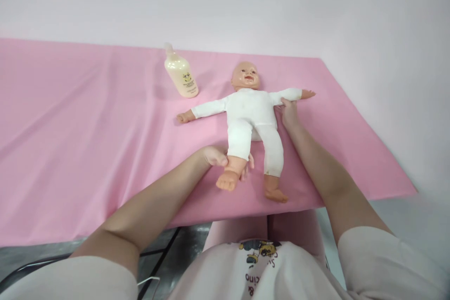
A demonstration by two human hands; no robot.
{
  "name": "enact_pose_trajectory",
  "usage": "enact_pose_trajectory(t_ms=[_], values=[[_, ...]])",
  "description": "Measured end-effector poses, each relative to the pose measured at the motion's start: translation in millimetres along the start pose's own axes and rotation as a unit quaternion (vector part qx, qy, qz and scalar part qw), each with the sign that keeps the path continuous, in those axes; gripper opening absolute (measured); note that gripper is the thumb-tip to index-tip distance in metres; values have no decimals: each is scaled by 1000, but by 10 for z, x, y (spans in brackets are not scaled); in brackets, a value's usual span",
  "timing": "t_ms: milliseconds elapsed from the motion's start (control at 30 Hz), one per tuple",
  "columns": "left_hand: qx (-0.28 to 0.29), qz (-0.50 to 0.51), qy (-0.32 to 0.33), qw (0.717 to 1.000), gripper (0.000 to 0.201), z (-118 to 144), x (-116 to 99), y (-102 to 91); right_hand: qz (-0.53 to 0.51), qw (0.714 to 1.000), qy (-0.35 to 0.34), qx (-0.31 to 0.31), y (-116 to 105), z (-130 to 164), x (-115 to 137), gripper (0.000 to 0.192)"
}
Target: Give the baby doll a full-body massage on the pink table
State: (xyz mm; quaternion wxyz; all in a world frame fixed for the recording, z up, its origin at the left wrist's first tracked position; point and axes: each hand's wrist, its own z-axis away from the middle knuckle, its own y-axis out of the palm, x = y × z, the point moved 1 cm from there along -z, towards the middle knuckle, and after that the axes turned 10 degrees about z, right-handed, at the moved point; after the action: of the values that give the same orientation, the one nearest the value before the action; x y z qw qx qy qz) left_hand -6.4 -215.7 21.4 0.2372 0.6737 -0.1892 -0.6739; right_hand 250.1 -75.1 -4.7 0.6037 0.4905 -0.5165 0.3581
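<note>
A baby doll [251, 108] with a white cloth body lies face up, its arms spread wide and its feet toward me. My left hand [218, 155] is wrapped around the doll's lower leg on the left, just above the foot, with fingertips showing on the far side of the ankle. That leg looks slightly raised. My right hand [288, 111] grips the doll's arm on the right, thumb on top of the white sleeve; its other fingers are hidden beneath.
A pump bottle [182, 75] of pale yellow liquid stands left of the doll's head. Pink cloth [87, 140] covers the table, with loose folds at the left. A pale wall [211, 4] rises behind the far edge. Dark metal bars [160, 253] show below the near edge.
</note>
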Motion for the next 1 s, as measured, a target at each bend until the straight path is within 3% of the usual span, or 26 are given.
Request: enact_pose_trajectory(t_ms=[67, 133, 467, 567, 700, 833, 1000], values=[[34, -55, -65, 996, 70, 7, -17, -9, -61, 996, 70, -16, -36, -67, -21, 31], [25, -80, -91, 992, 66, 4, -20, -16, -96, 989, 104, -31, -67, -120, -26, 29], [2, -61, -108, 992, 64, -28, -21, 53, -119, 986, 104, -48, -46, -133, -7, 24], [-43, -32, -66, 996, 63, -2, 42, 6, -113, 990, 85, -28, -58, -142, -35, 25], [-108, 96, 55, 988, 58, 4, 109, -86, -85, 996, 9, 4, -88, -137, -80, 35], [-180, 178, 179, 951, 53, -23, 32, -115, -37, 996, -82, 30, -50, -81, -99, 45], [-298, 248, 250, 887, 41, -14, -105, -62, 85, 974, -190, 92, 95, 53, -89, 51]])
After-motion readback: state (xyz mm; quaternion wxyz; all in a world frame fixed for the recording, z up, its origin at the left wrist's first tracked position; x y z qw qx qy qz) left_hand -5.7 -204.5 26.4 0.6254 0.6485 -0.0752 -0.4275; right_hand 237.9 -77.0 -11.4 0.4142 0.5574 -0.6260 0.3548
